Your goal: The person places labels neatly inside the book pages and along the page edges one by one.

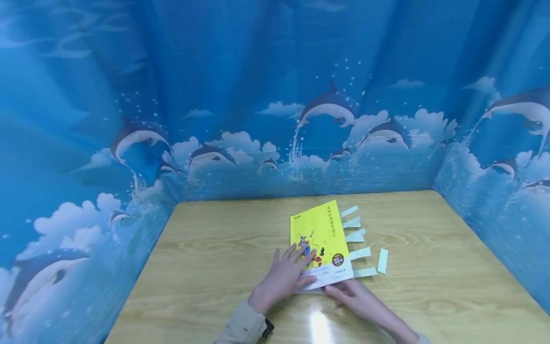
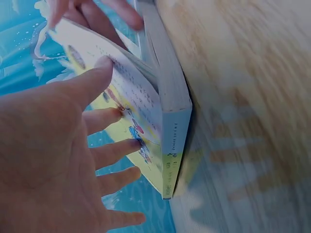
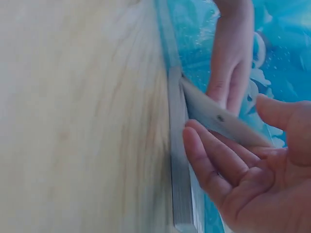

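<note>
A yellow paperback book (image 1: 315,224) with a white lower band lies on the table, its upper part raised at the near end so that a wedge-shaped gap shows in both wrist views. My left hand (image 1: 283,274) rests with spread fingers on the front cover, near a printed figure. At the near right corner is my right hand (image 1: 354,298), its fingers (image 3: 218,155) inside the gap under the raised part. In the right wrist view that thumb stands away from the cover. Several pale green paper strips (image 1: 360,253) stick out of the book's right side.
One loose pale green strip (image 1: 383,261) lies on the wooden table (image 1: 206,267) to the right of the book. A blue curtain (image 1: 240,95) printed with dolphins and clouds hangs around the table's back and sides.
</note>
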{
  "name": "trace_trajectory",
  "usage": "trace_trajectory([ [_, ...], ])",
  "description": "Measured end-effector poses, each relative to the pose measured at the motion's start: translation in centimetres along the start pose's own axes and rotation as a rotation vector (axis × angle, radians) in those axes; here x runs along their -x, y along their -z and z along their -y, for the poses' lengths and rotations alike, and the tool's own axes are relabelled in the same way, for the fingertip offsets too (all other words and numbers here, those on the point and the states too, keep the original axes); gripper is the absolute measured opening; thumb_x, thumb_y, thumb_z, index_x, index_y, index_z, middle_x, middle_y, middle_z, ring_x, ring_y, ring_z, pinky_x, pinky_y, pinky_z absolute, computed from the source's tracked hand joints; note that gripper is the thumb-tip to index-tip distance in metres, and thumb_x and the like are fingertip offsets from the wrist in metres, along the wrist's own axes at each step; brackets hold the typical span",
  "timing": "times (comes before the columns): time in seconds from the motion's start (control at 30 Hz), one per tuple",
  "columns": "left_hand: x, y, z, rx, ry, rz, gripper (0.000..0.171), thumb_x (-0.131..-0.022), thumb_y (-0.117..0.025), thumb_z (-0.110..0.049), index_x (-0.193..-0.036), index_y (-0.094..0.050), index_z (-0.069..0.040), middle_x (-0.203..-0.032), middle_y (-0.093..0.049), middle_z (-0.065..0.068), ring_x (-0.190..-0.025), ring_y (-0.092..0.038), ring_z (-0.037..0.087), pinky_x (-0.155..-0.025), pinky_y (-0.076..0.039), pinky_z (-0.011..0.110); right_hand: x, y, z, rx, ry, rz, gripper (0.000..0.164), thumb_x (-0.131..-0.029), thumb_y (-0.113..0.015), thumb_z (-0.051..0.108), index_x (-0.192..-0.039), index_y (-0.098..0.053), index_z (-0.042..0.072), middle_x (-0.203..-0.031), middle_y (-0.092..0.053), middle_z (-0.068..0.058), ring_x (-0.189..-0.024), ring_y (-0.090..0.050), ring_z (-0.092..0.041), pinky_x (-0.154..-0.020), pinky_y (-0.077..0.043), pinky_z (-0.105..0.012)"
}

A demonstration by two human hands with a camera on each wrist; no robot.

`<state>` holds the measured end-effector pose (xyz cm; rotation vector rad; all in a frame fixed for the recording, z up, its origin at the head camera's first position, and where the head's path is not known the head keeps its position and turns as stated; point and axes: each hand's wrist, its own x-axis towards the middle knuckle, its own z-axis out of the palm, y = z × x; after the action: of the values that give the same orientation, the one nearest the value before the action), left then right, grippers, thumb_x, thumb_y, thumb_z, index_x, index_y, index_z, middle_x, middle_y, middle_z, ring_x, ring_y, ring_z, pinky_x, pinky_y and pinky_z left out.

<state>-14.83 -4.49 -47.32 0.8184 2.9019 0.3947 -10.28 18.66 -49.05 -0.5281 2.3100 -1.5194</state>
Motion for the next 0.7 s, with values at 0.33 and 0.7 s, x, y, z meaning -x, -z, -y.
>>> trace_trajectory([
  [0.33, -0.1, -0.3, 0.3, -0.025, -0.009, 0.004, 0.066, -0.093, -0.065, -0.052, -0.152, -0.048, -0.027, -0.164, -0.033, 0.005, -0.147, -0.035, 0.037, -0.115, -0.024, 0.071, 1.7, 2.2, 1.4, 0.087, 0.040, 0.009, 0.031, -0.103, -0.061, 0.024, -0.118, -0.073, 0.000, -0.101, -0.078, -0.010, -0.085, -0.076, -0.017, -0.066, -0.062, -0.029],
  [0.7, -1.3, -0.3, 0.8, 0.011, 0.006, 0.033, 0.077, -0.087, -0.071, -0.051, -0.154, -0.044, -0.024, -0.165, -0.031, 0.004, -0.149, -0.033, 0.034, -0.114, -0.023, 0.073, -3.5, 1.6, 2.2, 0.738, 0.231, -0.009, 0.068, -0.094, -0.071, 0.032, -0.151, -0.047, 0.005, -0.159, -0.034, -0.024, -0.144, -0.031, -0.051, -0.107, -0.039, -0.067],
])
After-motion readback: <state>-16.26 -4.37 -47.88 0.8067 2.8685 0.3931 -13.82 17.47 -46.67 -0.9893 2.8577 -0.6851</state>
